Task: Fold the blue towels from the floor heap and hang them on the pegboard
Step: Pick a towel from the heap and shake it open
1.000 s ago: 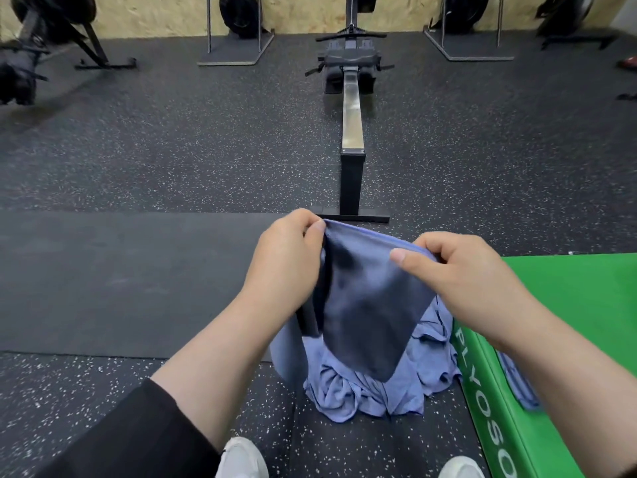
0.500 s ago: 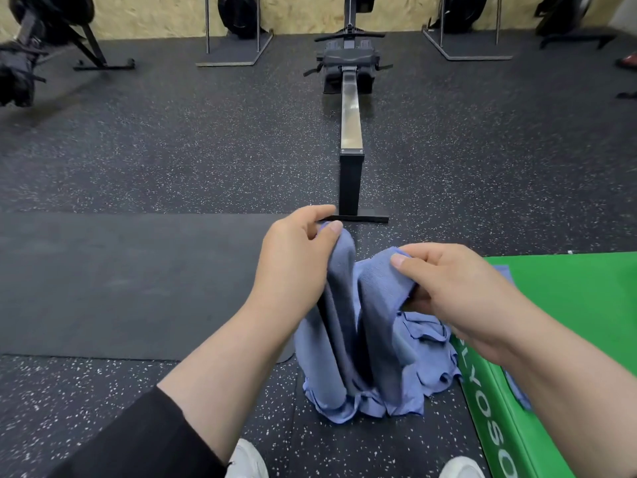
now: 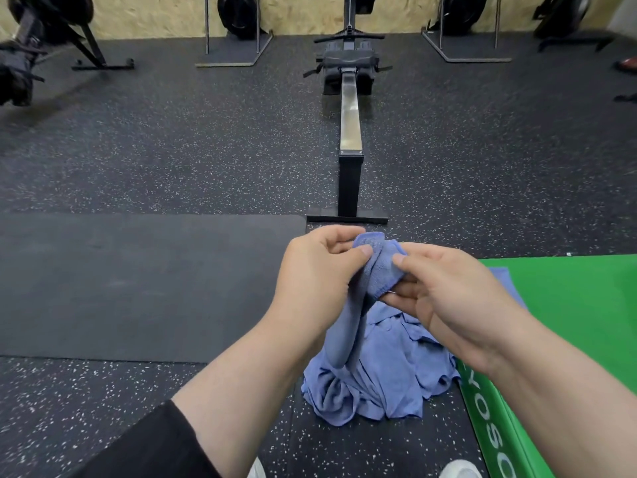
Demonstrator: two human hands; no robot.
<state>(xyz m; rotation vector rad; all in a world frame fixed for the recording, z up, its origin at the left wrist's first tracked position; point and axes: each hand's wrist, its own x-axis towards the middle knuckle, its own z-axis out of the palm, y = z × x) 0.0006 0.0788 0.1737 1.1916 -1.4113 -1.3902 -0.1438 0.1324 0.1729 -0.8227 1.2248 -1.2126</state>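
Above floor heap [image 3: 379, 381], towel [image 3: 375, 267] between fingers [image 3: 365, 251].

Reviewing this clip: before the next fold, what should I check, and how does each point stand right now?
1. Both hands on the towel: ok; left hand and right hand pinch its top edge.
2. Corners matched: cannot tell, fingers cover them.
3. Towel clear of the heap: not ok, its lower end hangs into the pile.
4. Folding surface at hand: ok, green box lies to the right.
5. Pegboard within reach: cannot tell, not in view.
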